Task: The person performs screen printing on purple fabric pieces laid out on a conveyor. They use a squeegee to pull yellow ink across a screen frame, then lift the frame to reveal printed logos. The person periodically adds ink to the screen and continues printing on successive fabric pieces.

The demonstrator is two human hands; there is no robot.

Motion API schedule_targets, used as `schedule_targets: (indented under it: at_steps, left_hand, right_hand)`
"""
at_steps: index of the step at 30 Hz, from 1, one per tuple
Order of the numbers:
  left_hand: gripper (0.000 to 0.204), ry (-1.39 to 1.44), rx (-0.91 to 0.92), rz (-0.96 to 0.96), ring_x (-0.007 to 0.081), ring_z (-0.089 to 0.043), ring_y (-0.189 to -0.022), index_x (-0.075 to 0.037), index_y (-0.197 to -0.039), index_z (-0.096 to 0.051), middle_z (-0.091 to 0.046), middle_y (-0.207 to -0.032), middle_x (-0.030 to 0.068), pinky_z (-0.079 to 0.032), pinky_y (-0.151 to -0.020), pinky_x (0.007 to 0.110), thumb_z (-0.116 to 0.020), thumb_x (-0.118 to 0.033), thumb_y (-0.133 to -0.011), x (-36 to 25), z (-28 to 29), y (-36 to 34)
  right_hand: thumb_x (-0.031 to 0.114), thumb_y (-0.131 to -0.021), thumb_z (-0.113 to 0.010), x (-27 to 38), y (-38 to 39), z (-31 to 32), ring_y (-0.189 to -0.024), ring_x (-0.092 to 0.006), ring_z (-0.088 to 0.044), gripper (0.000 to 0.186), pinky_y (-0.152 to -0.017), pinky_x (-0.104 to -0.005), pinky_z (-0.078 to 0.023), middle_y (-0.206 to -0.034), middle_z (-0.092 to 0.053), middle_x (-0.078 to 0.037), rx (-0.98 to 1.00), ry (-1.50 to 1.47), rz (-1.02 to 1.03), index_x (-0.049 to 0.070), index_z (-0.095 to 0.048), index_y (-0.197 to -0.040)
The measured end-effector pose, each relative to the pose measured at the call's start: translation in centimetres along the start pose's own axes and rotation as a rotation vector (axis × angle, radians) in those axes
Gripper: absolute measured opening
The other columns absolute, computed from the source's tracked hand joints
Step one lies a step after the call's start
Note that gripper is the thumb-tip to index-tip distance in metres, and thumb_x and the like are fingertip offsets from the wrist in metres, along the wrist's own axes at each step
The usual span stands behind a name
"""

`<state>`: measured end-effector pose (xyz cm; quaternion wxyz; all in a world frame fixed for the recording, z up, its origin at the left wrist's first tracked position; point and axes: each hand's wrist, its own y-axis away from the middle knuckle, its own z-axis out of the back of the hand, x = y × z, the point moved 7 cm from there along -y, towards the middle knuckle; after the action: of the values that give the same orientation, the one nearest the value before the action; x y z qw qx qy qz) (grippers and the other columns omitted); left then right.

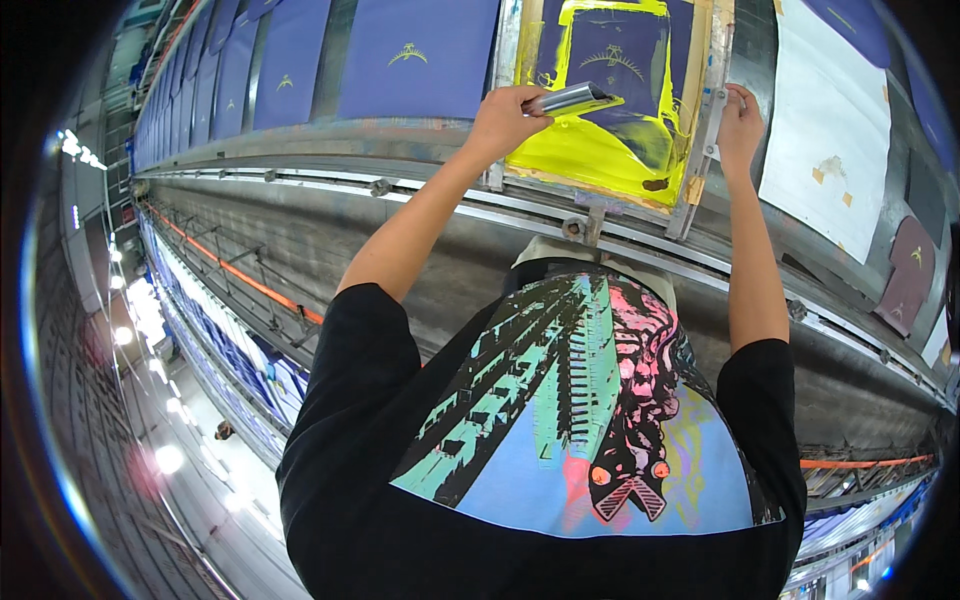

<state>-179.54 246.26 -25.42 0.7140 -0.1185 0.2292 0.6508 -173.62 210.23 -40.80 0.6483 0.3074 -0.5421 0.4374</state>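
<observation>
Screen frame [716, 60]: on the print table at top ctr; worn, ink-stained rails w/ tan tape bits; holds bright yellow ink [560, 165].
Ink: thick, glossy pool at near end; streaky band up L side & across far end, around a blue-violet area w/ arched motif; dark brown patch nr near R corner.
Squeegee [575, 98]: over frame's L half, above ink; silvery metal, trough-like, yellow along lower edge; tilted, far end pointing R.
L hand [508, 125]: at frame's L side, forearm angled up & R; fingers wrapped around squeegee's L end.
R hand [740, 125]: at frame's R rail, by metal bracket [714, 125], forearm near vert.; fingers curled, can't tell if pinching anything.
Fabric panels [420, 95]: blue-violet, matte, flat, in a row L of frame; small yellow arched motifs.
R side: white sheet [820, 110] w/ tape bits; maroon panel [908, 270] beyond, curved edge, yellow motif.
Table edge: metal rail [690, 264], bolted.
</observation>
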Motion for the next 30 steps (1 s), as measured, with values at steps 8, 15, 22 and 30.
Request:
schedule_targets:
  at_steps: [8,15,22,30]
  left_hand:
    - [0.051,0.043,0.329,0.035,0.0158,-0.065,-0.075,0.005,-0.121,-0.068,-0.072,-0.084,0.0103,-0.052,-0.07,0.033,-0.084,-0.021,-0.08,-1.3,-4.2,-4.0]
    - [0.048,-0.151,0.967,0.039,0.0169,-0.065,-0.089,-0.002,-0.114,-0.072,-0.072,-0.092,0.0052,-0.049,-0.079,0.034,-0.085,-0.013,-0.07,-0.6,-12.5,-7.4]
    - [0.062,0.019,1.13,0.102,0.0213,-0.066,-0.099,0.002,-0.131,-0.064,-0.073,-0.104,0.0101,-0.051,-0.09,0.036,-0.082,-0.01,-0.073,-1.5,-8.6,-11.5]
    - [0.04,-0.373,-0.103,-0.274,0.0299,-0.07,-0.091,-0.015,-0.122,-0.073,-0.074,-0.098,0.0111,-0.056,-0.081,0.043,-0.066,-0.008,-0.083,-5.6,-3.9,-19.5]
  right_hand:
    - [0.021,-0.1,-0.058,-2.0,-1.0,-1.2,-0.063,-0.0308,-0.061,0.02,-0.063,-0.0444,-0.046,-0.07,-0.065,-0.017,0.009,0.099,0.05,0.011,-0.074,-0.107]
    - [0.017,-0.098,-0.057,-1.4,-0.1,-0.5,-0.062,-0.0291,-0.061,0.02,-0.064,-0.0429,-0.047,-0.07,-0.064,-0.017,0.049,0.03,-0.085,0.009,-0.073,-0.106]
    - [0.017,-0.099,-0.057,0.8,0.4,0.0,-0.061,-0.0293,-0.061,0.019,-0.064,-0.0429,-0.047,-0.067,-0.062,-0.016,-0.01,0.102,-0.086,0.01,-0.072,-0.107]
    - [0.02,-0.101,-0.056,1.1,0.8,0.2,-0.057,-0.0255,-0.057,0.019,-0.062,-0.0412,-0.045,-0.064,-0.058,-0.014,0.024,0.097,-0.128,0.01,-0.071,-0.108]
